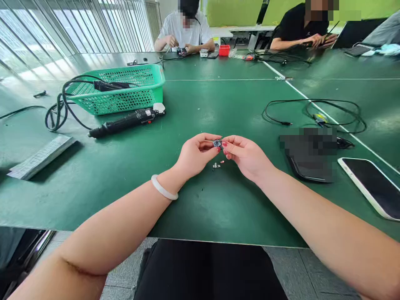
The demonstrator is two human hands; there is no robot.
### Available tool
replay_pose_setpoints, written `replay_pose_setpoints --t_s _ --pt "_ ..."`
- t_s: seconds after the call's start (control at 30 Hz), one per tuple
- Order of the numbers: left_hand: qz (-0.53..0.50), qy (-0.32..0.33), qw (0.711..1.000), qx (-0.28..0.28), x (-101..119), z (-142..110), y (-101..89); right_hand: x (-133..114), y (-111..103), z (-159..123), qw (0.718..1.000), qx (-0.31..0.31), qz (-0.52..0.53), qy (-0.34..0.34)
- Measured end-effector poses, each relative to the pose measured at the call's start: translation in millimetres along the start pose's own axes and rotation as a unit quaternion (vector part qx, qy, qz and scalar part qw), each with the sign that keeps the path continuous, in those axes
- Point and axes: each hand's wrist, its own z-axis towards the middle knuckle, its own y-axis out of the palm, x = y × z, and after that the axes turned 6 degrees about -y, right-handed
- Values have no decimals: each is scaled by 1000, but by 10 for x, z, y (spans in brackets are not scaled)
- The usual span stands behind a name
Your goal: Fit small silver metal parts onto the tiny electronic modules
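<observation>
- The step in hand looked like close two-handed work on one tiny piece, a turning, fitting or parting that could not be told apart at this scale.
- That piece, a small dark component (217, 143) with pale details, was off the worktop (200, 216), between the fingertips of both hands in front of the person.
- The left hand (194, 155) held it from the left, thumb and forefinger narrowed on its edges, the other fingers curled behind.
- The right hand (250, 156) met it from the right, its red-nailed fingers drawn together on the near end; how firmly they pressed could not be told.
- Just below the hands lay a small pale fragment (216, 166) and, beside it, a reddish bit (222, 161), both apart from the fingers.
- The black handheld tool (125, 123) lay unheld by the green basket (150, 89), well away from either hand.
- The next move seemed to call for a steady left pinch while the right fingertips made small, careful adjustments; too hard a squeeze could have made so slight a piece slip.
</observation>
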Motion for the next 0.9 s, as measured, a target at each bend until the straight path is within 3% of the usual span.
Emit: replay_pose_setpoints --t_s 0.2,0.37,0.43,0.57,0.7,0.9 --pt "37 -4 999 2 16 -20 3 10 -4 -14 996 15 -75 -49" --pt "1 -38 999 2 18 10 -19 -1 -55 8 986 -5 -160 -54" --pt "-27 -82 996 23 15 40 -41 -14 -108 21 963 -36 -267 -29" --pt "-75 -179 980 49 12 90 -83 -37 -209 38 876 -112 -470 -14" --pt "-89 -197 976 41 8 101 -85 -30 -216 58 833 -160 -527 -53" --pt "-68 -209 975 12 -12 100 -87 5 -168 55 795 -184 -571 -88"
